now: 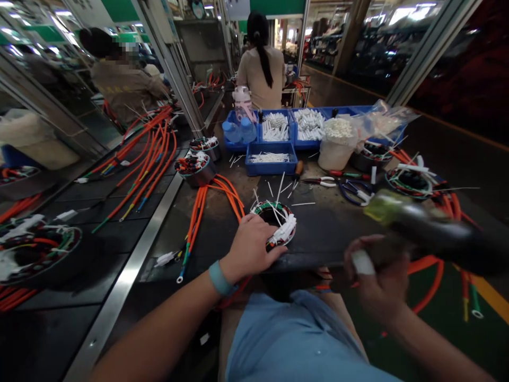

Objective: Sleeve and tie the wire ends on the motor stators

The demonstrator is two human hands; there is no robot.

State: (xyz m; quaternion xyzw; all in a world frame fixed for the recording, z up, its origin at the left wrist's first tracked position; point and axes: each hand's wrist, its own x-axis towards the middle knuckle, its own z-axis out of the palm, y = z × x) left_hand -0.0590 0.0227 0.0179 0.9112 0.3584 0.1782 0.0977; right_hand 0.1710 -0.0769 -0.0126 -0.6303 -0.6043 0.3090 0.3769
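Observation:
In front of me on the bench is a motor stator point(285, 232), a ring of windings with white sleeves and several thin white sticks poking up from it. My left hand point(254, 244) grips its near left rim, with the thumb along the front and the fingers over the top. My right hand point(379, 281) is raised at the right, closed around a blurred hammer-shaped tool point(429, 223) with a yellow-green end and a dark body. Something white shows at the fingers of that hand. Orange leads hang below the bench edge on the right.
Blue bins point(274, 165) of white tubes and a white tub point(336, 151) line the back. Pliers point(320, 181) and blue-handled cutters point(355, 192) lie before them. More stators point(196, 167) stand left and right. A metal rail point(131, 265) edges the left conveyor. Two people sit beyond.

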